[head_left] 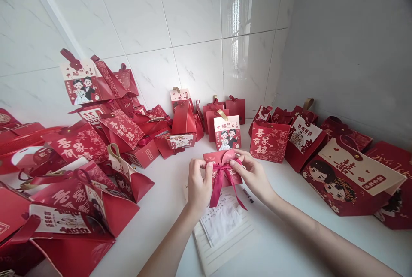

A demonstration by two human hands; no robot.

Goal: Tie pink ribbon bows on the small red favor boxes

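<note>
A small red gift box (238, 178) with gold lettering and a rounded flap is held up over the white table, in the middle of the view. Across its front is a dark pink ribbon bow (220, 175), its two tails hanging below. My left hand (200, 179) is closed at the bow's left side, thumb and fingers pinching the loop against the box. On the opposite side my right hand (252, 173) pinches the right loop, with fingers behind the box's upper corner. Beneath lie a lined notepad (219, 256) and a crumpled sheet with handwriting (222, 223).
A heap of red gift boxes (80, 144) fills the left side. A box with a cartoon couple (228, 133) stands behind my hands. More boxes (347, 176) line the right. A pen (247, 195) lies by the notepad. Tiled wall (196, 7) closes off the back.
</note>
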